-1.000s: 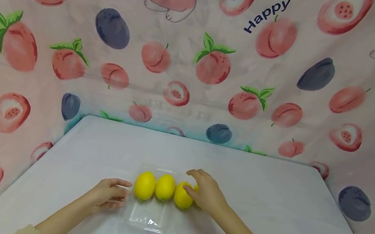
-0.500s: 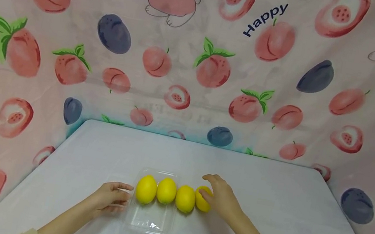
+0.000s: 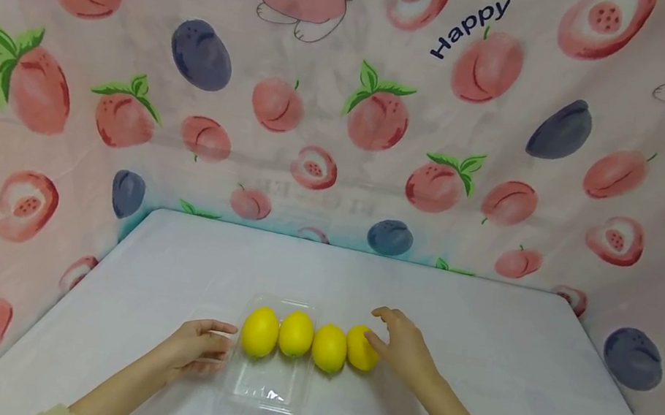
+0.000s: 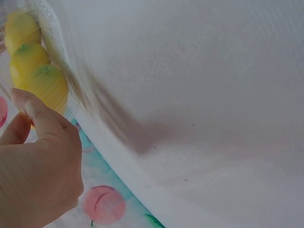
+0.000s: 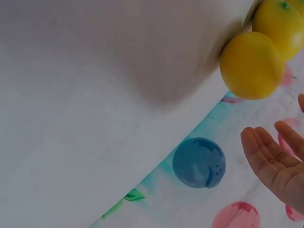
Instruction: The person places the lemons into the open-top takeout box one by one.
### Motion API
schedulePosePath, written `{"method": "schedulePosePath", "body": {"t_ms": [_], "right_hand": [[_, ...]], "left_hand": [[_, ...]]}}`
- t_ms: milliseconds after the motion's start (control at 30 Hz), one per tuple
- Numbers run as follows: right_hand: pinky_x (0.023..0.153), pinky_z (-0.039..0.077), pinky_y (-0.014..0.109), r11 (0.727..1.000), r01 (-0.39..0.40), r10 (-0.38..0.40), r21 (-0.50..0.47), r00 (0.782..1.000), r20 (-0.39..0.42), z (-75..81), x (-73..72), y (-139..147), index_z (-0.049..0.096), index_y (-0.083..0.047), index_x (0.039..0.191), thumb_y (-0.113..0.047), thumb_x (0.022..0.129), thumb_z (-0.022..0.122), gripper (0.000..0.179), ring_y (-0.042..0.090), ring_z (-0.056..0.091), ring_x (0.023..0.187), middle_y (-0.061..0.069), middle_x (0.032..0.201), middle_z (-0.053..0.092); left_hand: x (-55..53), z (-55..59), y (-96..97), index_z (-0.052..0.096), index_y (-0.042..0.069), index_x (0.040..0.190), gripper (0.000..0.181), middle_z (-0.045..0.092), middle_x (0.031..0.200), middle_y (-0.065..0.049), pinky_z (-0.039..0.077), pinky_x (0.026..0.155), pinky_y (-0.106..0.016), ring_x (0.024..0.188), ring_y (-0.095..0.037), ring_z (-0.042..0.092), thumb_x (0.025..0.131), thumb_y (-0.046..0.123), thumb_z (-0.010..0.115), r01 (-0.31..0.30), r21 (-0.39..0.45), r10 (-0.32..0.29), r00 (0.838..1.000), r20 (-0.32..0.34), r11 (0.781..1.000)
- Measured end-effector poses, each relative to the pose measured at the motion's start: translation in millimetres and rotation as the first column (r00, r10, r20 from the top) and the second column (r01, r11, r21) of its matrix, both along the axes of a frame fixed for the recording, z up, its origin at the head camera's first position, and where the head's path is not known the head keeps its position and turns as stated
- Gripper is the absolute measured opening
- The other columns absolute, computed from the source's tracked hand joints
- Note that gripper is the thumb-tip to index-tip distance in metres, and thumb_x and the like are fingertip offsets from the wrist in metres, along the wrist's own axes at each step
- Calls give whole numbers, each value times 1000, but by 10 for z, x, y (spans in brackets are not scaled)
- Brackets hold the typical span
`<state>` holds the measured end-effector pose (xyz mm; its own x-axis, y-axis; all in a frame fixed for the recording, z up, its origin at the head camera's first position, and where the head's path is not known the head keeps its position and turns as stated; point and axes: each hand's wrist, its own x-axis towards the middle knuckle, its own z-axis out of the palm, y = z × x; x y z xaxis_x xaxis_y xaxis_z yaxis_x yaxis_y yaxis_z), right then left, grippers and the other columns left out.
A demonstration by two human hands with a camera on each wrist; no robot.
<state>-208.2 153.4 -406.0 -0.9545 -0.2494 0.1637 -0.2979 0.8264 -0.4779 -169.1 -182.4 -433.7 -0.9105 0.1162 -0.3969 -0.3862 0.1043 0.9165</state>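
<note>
Several yellow lemons stand in a row in the head view. The leftmost lemon (image 3: 260, 332) and its neighbour (image 3: 296, 334) sit on a clear plastic container (image 3: 264, 382). A third lemon (image 3: 330, 349) is just past the container's right edge, with the rightmost lemon (image 3: 360, 347) beside it. My left hand (image 3: 194, 346) is at the container's left side, fingers extended and fingertips right at its edge. Relaxed and holding nothing, my right hand (image 3: 409, 349) hovers at the rightmost lemon, thumb overlapping it. In the right wrist view, a gap shows between those fingers and the lemon (image 5: 251, 65).
A white-covered table (image 3: 483, 338) lies under everything. Behind it and along both sides hangs a pink curtain (image 3: 305, 62) printed with peaches and plums. Dark straps are partly visible at both wrists.
My right hand has drawn back to the right, uncovering the rightmost lemon. My left hand stays by the container, and the lemons keep their row. The head view shifts slightly.
</note>
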Motion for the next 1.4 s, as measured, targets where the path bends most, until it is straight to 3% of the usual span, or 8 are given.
{"method": "schedulePosePath", "body": {"t_ms": [200, 400, 633, 900, 1133, 1400], "right_hand": [[85, 55, 46, 1000, 27, -26, -11, 999, 45, -15, -61, 47, 58, 1, 118, -19, 87, 67, 38, 35, 61, 98, 22, 115, 61], [76, 57, 43, 999, 41, -37, -29, 993, 114, -39, -113, 67, 59, 2, 116, -20, 87, 66, 37, 30, 62, 86, 24, 109, 62], [73, 55, 37, 991, 67, -38, -115, 972, 233, -101, -143, 91, 58, 1, 118, -25, 89, 64, 39, 25, 59, 85, 18, 104, 64], [60, 52, 27, 978, 70, -1, -197, 943, 333, -102, -181, 91, 54, 4, 121, -26, 90, 63, 44, 19, 57, 66, 17, 97, 62], [66, 57, 34, 981, 65, 16, -184, 914, 406, -126, -223, 64, 51, 4, 124, -30, 90, 63, 50, 23, 58, 69, 21, 104, 60], [69, 56, 31, 987, 64, 6, -145, 900, 436, -189, -263, 56, 54, 0, 122, -33, 89, 64, 48, 22, 56, 84, 20, 109, 58]], "left_hand": [[-31, 6, 14, 51, -5, 127, 40, 61, 85, -3, 59, 65, -23, 71, -11, 58, 89, 6, 60, -24, 2, 24, 1000, -3, 1000], [-36, -1, 10, 51, -5, 127, 41, 61, 84, -3, 59, 65, -23, 70, -11, 59, 89, 6, 60, -22, 3, 22, 1000, -5, 1000], [-6, 5, -3, 50, -6, 128, 42, 63, 86, -2, 59, 68, -24, 71, -11, 59, 89, 7, 61, 0, 14, 0, 1000, 4, 1000], [1, 4, -8, 50, -5, 127, 42, 63, 89, -4, 59, 69, -25, 71, -11, 59, 89, 7, 61, 4, 4, -4, 1000, 6, 1000], [-11, -3, -8, 51, -5, 127, 41, 63, 89, -4, 60, 69, -26, 72, -11, 59, 89, 7, 61, -7, -2, 7, 1000, 13, 1000], [-21, 4, 9, 52, -5, 126, 41, 63, 88, -3, 60, 68, -26, 72, -12, 60, 88, 7, 62, -10, -8, 11, 1000, 18, 1000]]}}
